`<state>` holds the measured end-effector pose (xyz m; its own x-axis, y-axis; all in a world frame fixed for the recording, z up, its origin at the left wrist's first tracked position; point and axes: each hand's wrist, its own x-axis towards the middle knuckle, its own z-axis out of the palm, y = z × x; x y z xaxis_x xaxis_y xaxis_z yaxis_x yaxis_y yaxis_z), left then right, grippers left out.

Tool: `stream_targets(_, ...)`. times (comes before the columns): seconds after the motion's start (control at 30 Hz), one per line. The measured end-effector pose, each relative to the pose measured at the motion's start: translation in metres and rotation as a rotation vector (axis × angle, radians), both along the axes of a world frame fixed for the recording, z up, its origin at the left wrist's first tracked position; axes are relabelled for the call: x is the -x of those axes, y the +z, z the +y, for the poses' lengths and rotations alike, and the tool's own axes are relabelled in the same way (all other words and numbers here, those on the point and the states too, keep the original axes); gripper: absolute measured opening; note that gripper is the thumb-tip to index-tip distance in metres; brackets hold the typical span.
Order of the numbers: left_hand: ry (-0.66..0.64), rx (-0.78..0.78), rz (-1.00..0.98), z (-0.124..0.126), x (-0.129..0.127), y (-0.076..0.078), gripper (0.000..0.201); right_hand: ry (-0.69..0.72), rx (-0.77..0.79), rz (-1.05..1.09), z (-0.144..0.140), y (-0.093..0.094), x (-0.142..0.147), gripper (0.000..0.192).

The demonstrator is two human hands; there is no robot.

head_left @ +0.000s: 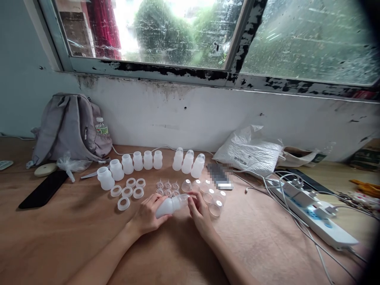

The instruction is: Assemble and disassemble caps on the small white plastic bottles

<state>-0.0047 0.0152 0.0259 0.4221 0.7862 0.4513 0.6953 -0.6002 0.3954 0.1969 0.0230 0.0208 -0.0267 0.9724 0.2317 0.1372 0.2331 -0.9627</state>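
A frosted white baby bottle (pixel 166 207) lies tilted above the tabletop, its top pointing right. My left hand (pixel 148 213) is wrapped round its body. At the other end, my right hand (pixel 199 209) has its fingers closed on the clear cap (pixel 181 200). Just behind the bottle lie several clear nipples (pixel 168 185), partly hidden by it. To the left are several white screw rings (pixel 123 203). Several clear domed caps (pixel 215 208) stand beside my right hand. Open bottles (pixel 127 164) line up farther back, and three capped bottles (pixel 187 162) stand right of them.
A grey backpack (pixel 63 126) leans at the back left, with a black phone (pixel 44 190) in front. At right are a white plastic parcel (pixel 251 148), a partly blurred device (pixel 219 176) and a power strip (pixel 335 233) trailing cables. The wooden table (pixel 59 241) meets a wall.
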Motion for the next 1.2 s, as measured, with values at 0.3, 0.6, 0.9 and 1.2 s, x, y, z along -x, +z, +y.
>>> stream_targets(0.3,-0.059,0.04,-0.076,0.0,-0.001,0.0,0.045,0.056,0.038,0.008,-0.003,-0.002,0.003,0.023)
stream_targets(0.6,-0.117,0.003,-0.123,-0.003,-0.003,-0.001,0.045,0.053,0.111,0.116,-0.003,-0.008,0.005,0.024)
stream_targets(0.9,-0.1,-0.044,-0.083,-0.006,-0.007,0.002,0.044,0.065,0.223,0.23,-0.003,-0.008,0.013,0.027)
stream_targets(1.2,-0.094,0.127,-0.145,-0.003,-0.013,0.0,0.041,0.126,0.141,0.389,-0.003,0.012,0.005,0.036)
